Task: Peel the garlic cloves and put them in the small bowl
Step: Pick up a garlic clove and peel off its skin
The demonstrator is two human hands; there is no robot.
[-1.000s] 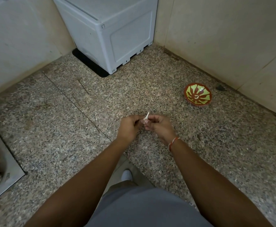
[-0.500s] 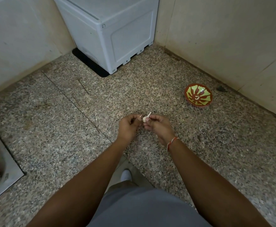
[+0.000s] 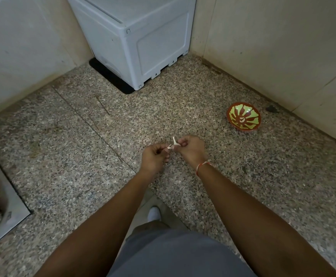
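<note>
Dim, even indoor light over my forearms, soft shadow beneath the white appliance (image 3: pixel 135 35), wide-angle bowing of the walls (image 3: pixel 283 47) at the frame edges, focus fairly sharp

A single wide-angle head view looks steeply down and forward over the counter (image 3: pixel 243 196) from close above, with both forearms entering from the lower frame and the walls bending along the upper edges.

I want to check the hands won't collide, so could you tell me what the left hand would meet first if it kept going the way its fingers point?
The left hand points right, towards the clove pinched between both hands. It would meet that first, with the right hand close behind. Their depth looks alike, though one view cannot confirm it.
</note>
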